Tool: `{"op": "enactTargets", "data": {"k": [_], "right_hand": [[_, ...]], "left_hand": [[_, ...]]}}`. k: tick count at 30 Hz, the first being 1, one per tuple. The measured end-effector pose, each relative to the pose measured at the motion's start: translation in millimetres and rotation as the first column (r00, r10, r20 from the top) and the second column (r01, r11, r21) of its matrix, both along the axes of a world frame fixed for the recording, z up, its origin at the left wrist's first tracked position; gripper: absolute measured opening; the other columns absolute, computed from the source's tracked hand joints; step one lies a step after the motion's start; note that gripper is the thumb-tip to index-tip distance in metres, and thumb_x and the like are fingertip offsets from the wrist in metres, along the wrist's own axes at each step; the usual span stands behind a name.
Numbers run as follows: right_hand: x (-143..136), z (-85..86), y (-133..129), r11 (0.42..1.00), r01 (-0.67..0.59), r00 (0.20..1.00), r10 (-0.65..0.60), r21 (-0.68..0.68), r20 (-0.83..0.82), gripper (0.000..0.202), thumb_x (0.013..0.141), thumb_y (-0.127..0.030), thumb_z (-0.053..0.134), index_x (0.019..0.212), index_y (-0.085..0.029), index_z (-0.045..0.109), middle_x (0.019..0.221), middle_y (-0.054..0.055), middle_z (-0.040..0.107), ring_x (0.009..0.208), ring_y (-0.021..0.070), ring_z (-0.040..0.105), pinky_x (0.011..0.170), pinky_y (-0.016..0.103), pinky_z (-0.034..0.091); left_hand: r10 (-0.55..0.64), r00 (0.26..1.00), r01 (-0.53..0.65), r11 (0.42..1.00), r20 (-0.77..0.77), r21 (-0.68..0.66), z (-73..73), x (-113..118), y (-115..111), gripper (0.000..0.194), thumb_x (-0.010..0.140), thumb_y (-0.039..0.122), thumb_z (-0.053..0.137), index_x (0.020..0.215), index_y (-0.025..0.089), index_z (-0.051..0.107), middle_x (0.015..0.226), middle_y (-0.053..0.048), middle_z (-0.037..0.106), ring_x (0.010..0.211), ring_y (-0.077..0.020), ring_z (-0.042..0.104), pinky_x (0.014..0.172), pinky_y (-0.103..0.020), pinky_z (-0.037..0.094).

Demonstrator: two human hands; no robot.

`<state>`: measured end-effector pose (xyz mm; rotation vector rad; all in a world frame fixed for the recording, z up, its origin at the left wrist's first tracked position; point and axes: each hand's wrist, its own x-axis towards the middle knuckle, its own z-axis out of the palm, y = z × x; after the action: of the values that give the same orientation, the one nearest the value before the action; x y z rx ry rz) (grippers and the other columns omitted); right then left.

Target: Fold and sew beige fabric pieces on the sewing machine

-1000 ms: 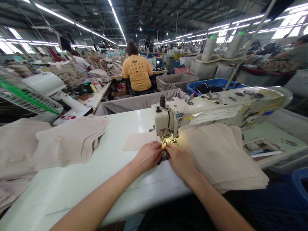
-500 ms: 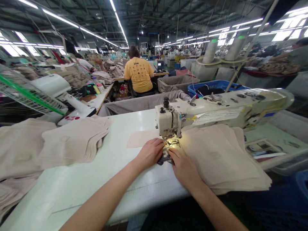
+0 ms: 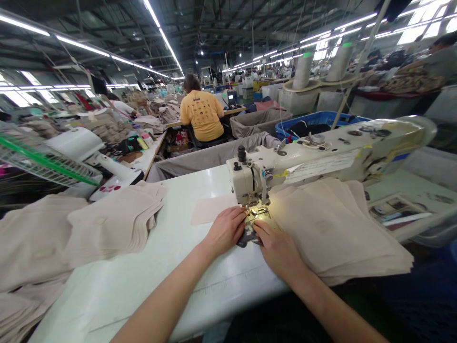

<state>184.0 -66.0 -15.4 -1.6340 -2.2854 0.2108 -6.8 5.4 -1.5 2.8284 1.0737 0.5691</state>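
Observation:
My left hand (image 3: 226, 229) is at the left of the needle of a white sewing machine (image 3: 246, 183), its fingers closed together by the presser foot. A small beige fabric piece (image 3: 209, 210) lies flat just behind that hand. On the right side of the lit metal needle plate (image 3: 257, 215) is my right hand (image 3: 276, 245), thumb and forefinger brought together. Anything held in either set of fingertips is hidden or too small to make out. Right of my right hand lies a stack of beige fabric panels (image 3: 328, 224), partly beneath the machine's arm.
More beige panels (image 3: 110, 221) are piled at the left of the table (image 3: 171, 257). A white fan (image 3: 74, 145) stands behind them. Beyond the table are a grey cloth-lined bin (image 3: 210, 157), a blue basket (image 3: 321, 116) and a person in a yellow shirt (image 3: 203, 114). Thread cones (image 3: 302, 71) rise at the right.
The camera view has tilted and shifted slightly. Both hands stay beside the needle with almost the same pose, and the fabric stacks lie as before.

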Motion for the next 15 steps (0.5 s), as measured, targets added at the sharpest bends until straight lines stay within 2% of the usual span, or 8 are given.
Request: {"op": "enactTargets", "data": {"k": [10,15], "right_hand": [[-1.9,2.8,0.8,1.000,0.009,1.000,-0.009,-0.017,-0.007,0.039,0.096,-0.008,0.046,0.129,-0.018,0.063,0.133,0.010,0.066,0.095,0.0219,0.072,0.082,0.033,0.059],[-1.9,8.4,0.2,1.000,0.001,1.000,-0.002,-0.029,-0.019,0.037,0.096,-0.007,0.046,0.127,-0.017,0.065,0.129,0.010,0.068,0.102,0.0227,0.071,0.086,0.032,0.057]], "left_hand": [[0.057,0.998,-0.057,0.998,-0.015,-0.004,-3.2,-1.4,1.2,0.031,0.099,0.023,0.049,0.128,0.018,0.059,0.132,-0.012,0.063,0.125,-0.0260,0.058,0.107,-0.046,0.049],[0.072,0.996,-0.072,0.997,-0.047,0.001,-2.9,-1.0,-1.0,0.032,0.101,0.026,0.046,0.131,0.020,0.057,0.133,-0.011,0.062,0.125,-0.0261,0.058,0.105,-0.046,0.051]]}}
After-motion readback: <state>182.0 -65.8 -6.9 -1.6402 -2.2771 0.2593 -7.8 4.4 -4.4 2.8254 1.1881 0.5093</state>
